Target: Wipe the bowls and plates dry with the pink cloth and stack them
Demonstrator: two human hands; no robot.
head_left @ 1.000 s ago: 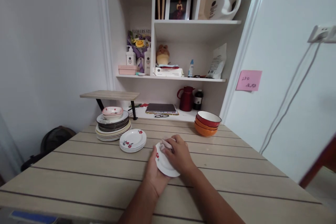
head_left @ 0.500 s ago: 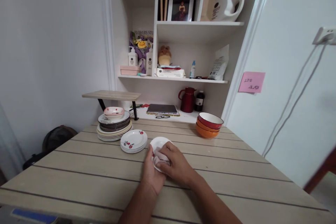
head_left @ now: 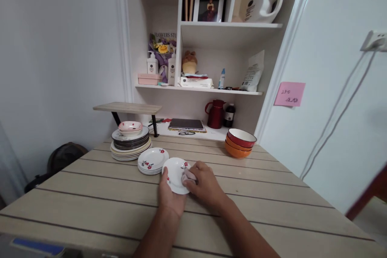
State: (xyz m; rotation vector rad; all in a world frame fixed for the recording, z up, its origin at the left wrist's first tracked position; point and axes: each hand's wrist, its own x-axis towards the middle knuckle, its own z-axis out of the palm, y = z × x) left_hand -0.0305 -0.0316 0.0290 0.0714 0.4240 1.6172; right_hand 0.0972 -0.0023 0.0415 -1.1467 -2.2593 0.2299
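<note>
Since a moment ago the small white red-flowered plate (head_left: 174, 170) has swung leftward, cupped in the left hand (head_left: 169, 195) above the slatted wooden table (head_left: 90, 193), while the right hand (head_left: 204, 185) pinches a crumpled pale cloth (head_left: 188, 176) against its face, wiping onward.

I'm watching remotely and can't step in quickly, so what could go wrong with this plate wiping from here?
1. The left hand holds the small plate off the table while the right hand presses a cloth on it; it might slip and break.
2. The stack of small plates sits close beside it; a wide stroke could knock it.
</note>
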